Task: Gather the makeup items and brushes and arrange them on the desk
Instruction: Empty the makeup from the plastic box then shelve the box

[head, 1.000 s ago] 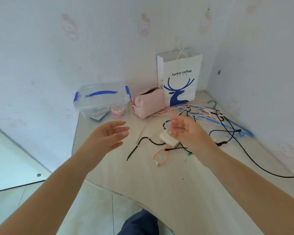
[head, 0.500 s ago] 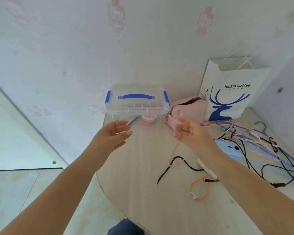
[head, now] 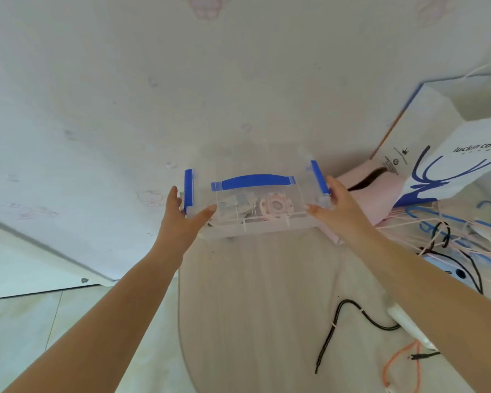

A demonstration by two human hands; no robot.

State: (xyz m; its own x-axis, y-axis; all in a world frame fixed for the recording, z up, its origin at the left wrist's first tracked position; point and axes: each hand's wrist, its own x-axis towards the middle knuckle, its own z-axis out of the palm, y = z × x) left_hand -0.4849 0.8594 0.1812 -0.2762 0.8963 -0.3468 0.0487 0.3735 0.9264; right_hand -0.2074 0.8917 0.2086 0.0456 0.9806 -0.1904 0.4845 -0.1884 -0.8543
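A clear plastic box [head: 255,225] with a blue handle and blue side latches stands at the back of the desk [head: 267,293] against the wall. Through its lid I see a round pink item [head: 277,205] and a pale blue and white item [head: 238,202]. My left hand [head: 182,219] grips the box's left end, thumb on the front face and fingers beside the left latch. At the right end my right hand [head: 340,211] holds on, fingers by the right latch and thumb along the front. A pink pouch [head: 380,191] lies just right of the box, its opening dark.
A white paper bag [head: 451,154] with a blue deer print stands at the back right. Blue and pink hangers [head: 465,222] and tangled black cables [head: 352,313] cover the desk's right side, with an orange cable [head: 400,361] near the front. The floor lies to the left.
Both hands have reached forward from mid-air and taken hold of the two ends of the clear box. The view has moved closer to the box.
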